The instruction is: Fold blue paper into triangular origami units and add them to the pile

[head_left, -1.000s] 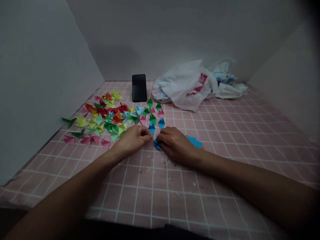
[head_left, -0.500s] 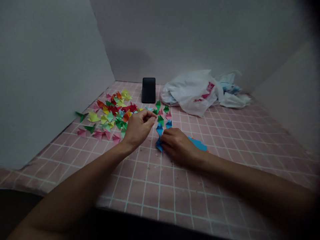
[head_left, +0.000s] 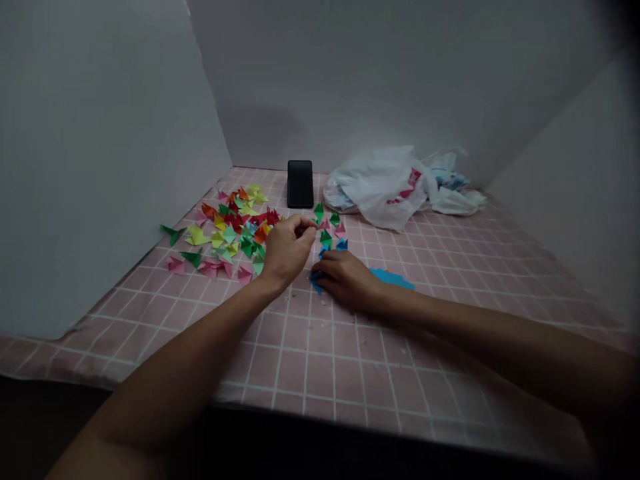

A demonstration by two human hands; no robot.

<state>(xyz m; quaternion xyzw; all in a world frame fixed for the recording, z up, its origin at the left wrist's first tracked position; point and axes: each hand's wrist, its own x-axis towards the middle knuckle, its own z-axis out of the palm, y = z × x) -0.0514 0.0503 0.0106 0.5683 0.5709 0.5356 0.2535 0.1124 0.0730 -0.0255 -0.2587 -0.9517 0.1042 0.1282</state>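
Observation:
My left hand [head_left: 289, 248] hovers at the right edge of a heap of colourful origami cranes [head_left: 227, 235], thumb and fingers pinched together. Whatever lies in that pinch is too small to make out. Just to its right, my right hand [head_left: 347, 279] is closed on a blue origami crane [head_left: 316, 280], partly hidden by the fingers. Beyond the right hand, green cranes [head_left: 325, 239], pink ones [head_left: 341, 229] and blue ones [head_left: 342, 245] stand in two loose rows. Some blue paper [head_left: 393, 277] lies flat behind the right wrist, with a bit of orange at its edge.
A black phone [head_left: 300, 184] stands upright at the back of the table. White plastic bags [head_left: 377, 187] lie crumpled to its right. Pale walls enclose the pink checked tablecloth [head_left: 450, 267]. Tiny scraps dot the cloth in front of my hands.
My right hand has shifted slightly left and away from me with the blue crane, now covering part of another blue one. The left hand keeps its pinch. The whole view has shifted slightly.

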